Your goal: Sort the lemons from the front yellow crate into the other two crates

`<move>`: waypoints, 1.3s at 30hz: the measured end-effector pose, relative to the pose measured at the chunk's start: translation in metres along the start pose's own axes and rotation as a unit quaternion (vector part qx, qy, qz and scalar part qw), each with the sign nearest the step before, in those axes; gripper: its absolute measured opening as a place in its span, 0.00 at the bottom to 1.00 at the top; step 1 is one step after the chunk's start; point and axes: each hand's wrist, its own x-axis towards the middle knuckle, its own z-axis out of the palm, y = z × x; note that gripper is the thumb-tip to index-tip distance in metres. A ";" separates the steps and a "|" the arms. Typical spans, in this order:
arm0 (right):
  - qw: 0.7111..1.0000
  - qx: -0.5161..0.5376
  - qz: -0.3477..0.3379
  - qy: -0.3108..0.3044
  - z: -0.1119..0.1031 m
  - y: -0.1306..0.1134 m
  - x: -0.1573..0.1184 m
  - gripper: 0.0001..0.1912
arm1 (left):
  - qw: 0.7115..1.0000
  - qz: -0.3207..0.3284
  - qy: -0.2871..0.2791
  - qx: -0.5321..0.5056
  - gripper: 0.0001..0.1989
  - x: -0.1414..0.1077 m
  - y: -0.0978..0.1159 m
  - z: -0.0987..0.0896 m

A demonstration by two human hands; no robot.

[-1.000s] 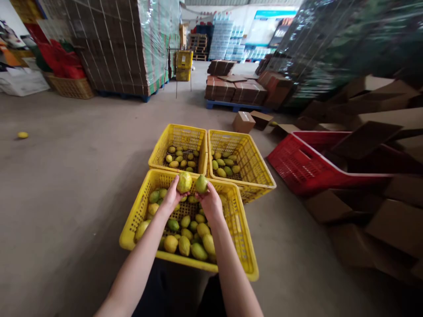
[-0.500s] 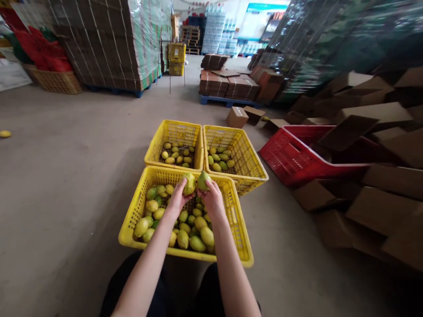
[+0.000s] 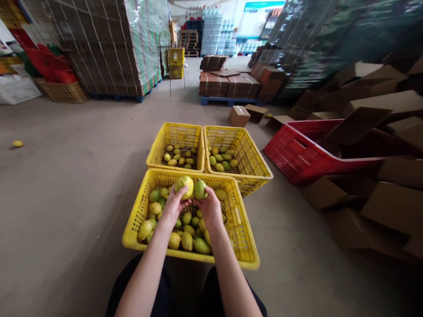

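My left hand [image 3: 175, 205] is closed around a large yellow lemon [image 3: 184, 187]. Close beside it, my right hand [image 3: 210, 207] grips a smaller, greener lemon [image 3: 200, 189]. Both fruits are held above the front yellow crate [image 3: 246, 229], which has many yellow and green lemons [image 3: 187, 241] in it, partly hidden by my hands and forearms. Behind it stand two more yellow crates side by side: the left one [image 3: 154, 147] and the right one [image 3: 254, 157], each with a layer of lemons on its bottom.
A tilted red crate [image 3: 294, 152] with cardboard in it stands to the right, among heaped open cardboard boxes [image 3: 390, 207]. One stray lemon [image 3: 17, 144] lies on the floor at far left. Flattened cartons [image 3: 228, 86] sit on a blue pallet behind; wrapped stacks [image 3: 99, 48] rise beyond.
My hands have drawn slightly back and to the left with the two lemons, and the yellow one shows a larger face. The view has shifted a little to the left.
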 end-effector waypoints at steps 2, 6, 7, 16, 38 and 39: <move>1.000 -0.004 -0.011 0.016 0.000 0.002 -0.001 0.16 | 1.000 0.004 0.011 0.006 0.21 -0.001 0.005 -0.002; 1.000 -0.020 -0.007 0.007 0.003 0.006 -0.002 0.14 | 0.998 0.002 0.040 0.048 0.21 -0.003 0.013 -0.007; 1.000 -0.027 -0.009 0.006 0.004 0.007 -0.002 0.13 | 0.997 -0.003 0.049 0.063 0.21 -0.003 0.014 -0.008; 0.999 -0.037 -0.033 0.002 0.010 0.004 -0.009 0.18 | 0.999 -0.021 0.048 0.013 0.14 -0.003 0.012 -0.009; 0.983 -0.102 -0.151 -0.011 0.006 -0.019 -0.020 0.27 | 0.982 0.185 0.000 0.046 0.35 -0.004 0.019 -0.013; 0.983 -0.106 -0.148 -0.014 0.005 -0.018 -0.020 0.27 | 0.984 0.175 0.001 0.038 0.33 -0.003 0.018 -0.014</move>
